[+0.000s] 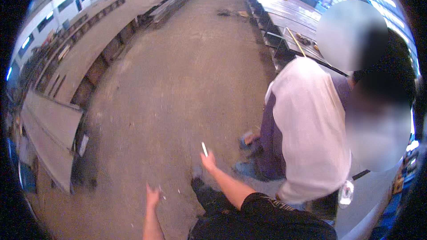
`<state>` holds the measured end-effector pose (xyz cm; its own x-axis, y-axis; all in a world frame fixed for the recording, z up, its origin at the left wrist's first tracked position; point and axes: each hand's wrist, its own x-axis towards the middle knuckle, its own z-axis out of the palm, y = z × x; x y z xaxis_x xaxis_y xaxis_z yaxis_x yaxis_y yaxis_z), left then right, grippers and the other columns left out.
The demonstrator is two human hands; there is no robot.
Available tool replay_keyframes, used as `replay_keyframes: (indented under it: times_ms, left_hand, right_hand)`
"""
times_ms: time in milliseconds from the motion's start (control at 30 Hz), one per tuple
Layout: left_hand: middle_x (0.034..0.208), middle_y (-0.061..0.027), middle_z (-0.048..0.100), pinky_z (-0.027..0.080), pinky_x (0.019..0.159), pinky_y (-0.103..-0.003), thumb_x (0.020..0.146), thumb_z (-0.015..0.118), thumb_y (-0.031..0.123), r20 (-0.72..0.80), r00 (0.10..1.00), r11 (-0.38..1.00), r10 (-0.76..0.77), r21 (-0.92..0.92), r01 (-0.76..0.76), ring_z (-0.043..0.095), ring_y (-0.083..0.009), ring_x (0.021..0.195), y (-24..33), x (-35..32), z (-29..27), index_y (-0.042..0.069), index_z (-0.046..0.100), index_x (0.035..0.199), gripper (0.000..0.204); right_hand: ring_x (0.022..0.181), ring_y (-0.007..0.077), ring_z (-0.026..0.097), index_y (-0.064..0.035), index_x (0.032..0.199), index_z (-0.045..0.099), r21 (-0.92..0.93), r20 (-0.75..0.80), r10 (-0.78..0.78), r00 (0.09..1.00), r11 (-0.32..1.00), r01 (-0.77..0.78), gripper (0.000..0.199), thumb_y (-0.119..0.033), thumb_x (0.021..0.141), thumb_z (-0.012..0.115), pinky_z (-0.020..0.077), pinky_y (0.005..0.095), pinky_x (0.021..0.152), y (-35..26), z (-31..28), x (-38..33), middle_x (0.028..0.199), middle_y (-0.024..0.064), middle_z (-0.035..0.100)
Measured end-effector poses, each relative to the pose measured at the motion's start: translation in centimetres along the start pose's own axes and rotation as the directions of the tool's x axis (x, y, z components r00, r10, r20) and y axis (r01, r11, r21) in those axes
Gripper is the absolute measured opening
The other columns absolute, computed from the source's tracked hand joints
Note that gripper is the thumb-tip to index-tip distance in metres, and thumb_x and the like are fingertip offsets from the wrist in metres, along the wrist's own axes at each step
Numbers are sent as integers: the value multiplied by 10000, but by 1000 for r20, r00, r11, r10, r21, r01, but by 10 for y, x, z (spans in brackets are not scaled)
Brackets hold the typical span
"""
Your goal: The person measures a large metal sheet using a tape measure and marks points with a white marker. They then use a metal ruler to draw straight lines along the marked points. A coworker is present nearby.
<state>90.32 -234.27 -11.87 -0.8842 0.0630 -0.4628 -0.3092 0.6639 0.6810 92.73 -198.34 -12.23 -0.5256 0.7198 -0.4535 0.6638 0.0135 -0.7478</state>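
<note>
Black shirt (pixel 262 220): this lay nearest, across the bottom of the view; its sleeve ended well above the wrist, leaving the forearm bare.
Right hand (pixel 208 162): it gripped a white stick by the lower end; the fingers seemed closed just there so that most of the length stuck out free.
White stick (pixel 204 148): it rose from the right hand, pointing away from the wearer and leaning slightly left, with the floor (pixel 169 75) behind it; it was slim and short, perhaps held out in front to keep it off clothing.
Left hand (pixel 153 194): it hung lower and apart from the right; blur hid the fingers, so I could not tell whether they were released or grasping; a white sliver (pixel 163 194) showed just beside it, whether touching I could not tell.
Co-worker (pixel 309 124): 1 person in a pale top bent low at the right, near the wearer's right arm.
Benches: a long low bench (pixel 106 31) ran along the left; a metal-topped table (pixel 284 11) stood at the right, likely set so to leave an aisle between.
</note>
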Motion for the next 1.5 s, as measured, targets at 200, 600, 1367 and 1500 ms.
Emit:
replay_keyframes:
  times_ms: [200,600,1367,1500]
  left_hand:
    - [1457,-255,498,252,1196,-390,893,635,174,328,822,876,-465,307,373,418,-333,1394,-27,65,-17,-28,453,1464,633]
    - [1441,-207,514,414,1071,-424,897,705,278,295,935,963,-199,-117,242,526,-314,1266,198,295,-35,-15,461,1457,677]
    - [1167,-207,620,522,795,-406,924,646,149,730,678,934,-87,297,-200,641,-284,968,664,794,146,43,435,1447,573]
    - [1127,-203,625,517,769,-401,922,637,144,757,646,903,-98,340,-261,640,-278,936,735,834,196,31,454,1419,541]
  right_hand:
    - [1021,360,701,-57,1119,741,-542,250,278,928,834,-104,493,-441,814,690,546,464,869,25,47,104,1122,194,723]
    - [933,408,693,-76,1201,664,-189,503,-440,744,784,591,489,-453,891,639,545,517,807,-325,66,250,974,228,716]
    - [713,291,641,-40,889,720,-190,-209,572,793,772,-607,439,-472,885,640,469,454,617,-73,-53,310,775,136,676]
    - [605,219,516,-71,795,673,263,97,700,708,668,-696,438,-486,925,622,383,409,550,-111,-8,375,671,47,572]
